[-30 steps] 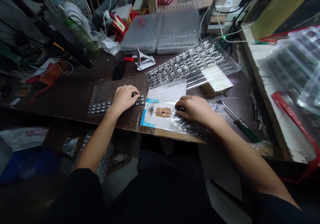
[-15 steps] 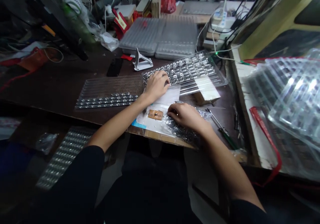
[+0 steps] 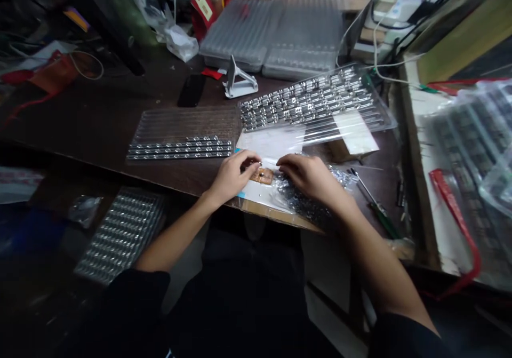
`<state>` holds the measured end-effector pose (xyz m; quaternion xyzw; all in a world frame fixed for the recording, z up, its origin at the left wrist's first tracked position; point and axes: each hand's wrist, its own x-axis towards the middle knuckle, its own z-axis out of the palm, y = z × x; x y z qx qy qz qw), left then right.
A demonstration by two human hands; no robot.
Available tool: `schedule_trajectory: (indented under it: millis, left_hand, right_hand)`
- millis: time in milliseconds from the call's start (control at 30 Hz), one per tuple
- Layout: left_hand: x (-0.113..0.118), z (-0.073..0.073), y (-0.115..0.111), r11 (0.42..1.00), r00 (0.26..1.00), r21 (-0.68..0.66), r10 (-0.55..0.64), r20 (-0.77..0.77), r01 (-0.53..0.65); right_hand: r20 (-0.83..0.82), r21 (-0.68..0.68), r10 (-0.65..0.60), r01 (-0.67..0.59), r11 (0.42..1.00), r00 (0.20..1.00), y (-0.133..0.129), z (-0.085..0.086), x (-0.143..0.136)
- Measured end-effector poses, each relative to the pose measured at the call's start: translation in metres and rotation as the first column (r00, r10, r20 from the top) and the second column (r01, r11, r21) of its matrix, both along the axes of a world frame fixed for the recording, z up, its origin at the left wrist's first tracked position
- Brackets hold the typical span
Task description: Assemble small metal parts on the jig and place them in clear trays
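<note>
Between my hands lies a small orange-brown block (image 3: 263, 175) with a dark spot in its middle, on a white sheet (image 3: 256, 191). My left hand (image 3: 236, 174) is at the block's left edge, thumb and fingers pinched; whatever they hold is too small to make out. My right hand (image 3: 306, 174) has its fingers bent together just right of the block, above a heap of small shiny metal parts (image 3: 304, 198) on clear plastic. What its fingertips hold, if anything, is hidden. Behind my hands, a clear tray (image 3: 308, 104) carries rows of shiny metal pieces.
A partly filled clear tray (image 3: 180, 128) lies at left. A white-topped block (image 3: 356, 136) props the other tray. A green-handled screwdriver (image 3: 380, 214) lies at right. A phone (image 3: 191, 90) and white stand (image 3: 240, 83) sit behind. Filled trays (image 3: 120, 235) are stacked below the table edge.
My left hand has moved from the metal-filled tray down towards me to the orange-brown block. My right hand stays near the heap of parts. The camera view has shifted and tilted down.
</note>
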<state>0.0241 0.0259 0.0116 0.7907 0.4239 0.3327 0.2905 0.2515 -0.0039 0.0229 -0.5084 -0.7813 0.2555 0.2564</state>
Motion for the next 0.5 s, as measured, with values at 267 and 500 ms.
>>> schedule_trajectory:
  millis: [267, 500]
  left_hand:
    - [-0.005, -0.016, -0.009, 1.000, 0.998, -0.001, -0.016, 0.059, 0.016]
    - [-0.005, -0.021, -0.012, 0.998, 1.000, 0.055, -0.021, 0.012, 0.020]
  right_hand:
    - [-0.020, 0.055, -0.054, 0.055, 0.997, 0.998, 0.004, -0.007, 0.001]
    - [-0.005, 0.074, -0.044, 0.045, 0.996, 0.999, 0.001, -0.008, -0.005]
